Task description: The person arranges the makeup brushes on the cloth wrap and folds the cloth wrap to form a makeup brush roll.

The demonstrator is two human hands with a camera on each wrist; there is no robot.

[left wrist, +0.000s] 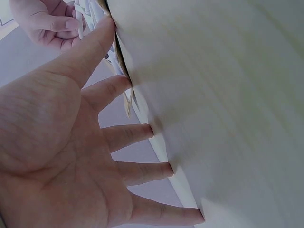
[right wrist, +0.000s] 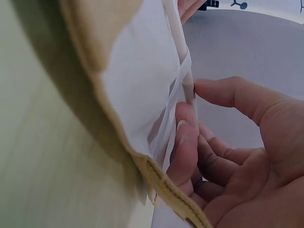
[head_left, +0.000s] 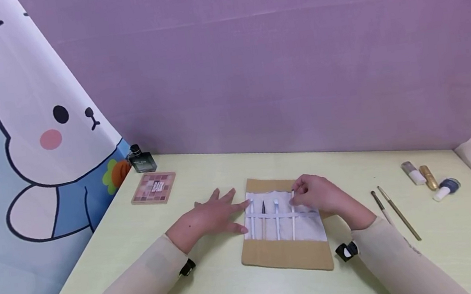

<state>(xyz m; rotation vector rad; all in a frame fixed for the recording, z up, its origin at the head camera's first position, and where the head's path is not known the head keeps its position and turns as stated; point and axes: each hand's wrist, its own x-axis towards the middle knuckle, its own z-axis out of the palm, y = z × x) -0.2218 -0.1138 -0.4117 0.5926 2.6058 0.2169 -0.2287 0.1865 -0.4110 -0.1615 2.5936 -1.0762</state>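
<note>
A tan brush roll point(head_left: 286, 254) with a pale lining lies unfolded on the table. Several slim brushes stand side by side under its white elastic band point(right wrist: 167, 111), among them one with a dark pointed tip point(head_left: 263, 208). My right hand point(head_left: 317, 195) pinches the rightmost one, a pale-handled brush point(head_left: 293, 224), near its upper end; the band crosses this handle in the right wrist view. Fingers spread wide, my left hand point(head_left: 215, 217) rests at the roll's left side, with the thumb and index fingertip on its edge and the other fingertips on the table.
Two loose brushes, one with a dark head point(head_left: 378, 201) and one golden point(head_left: 401, 214), lie right of the roll. Farther right are a small bottle point(head_left: 413, 173), a gold tube point(head_left: 428, 177) and a dark nail polish bottle point(head_left: 448, 186). An eyeshadow palette point(head_left: 153, 188) and perfume bottle point(head_left: 142, 160) sit back left.
</note>
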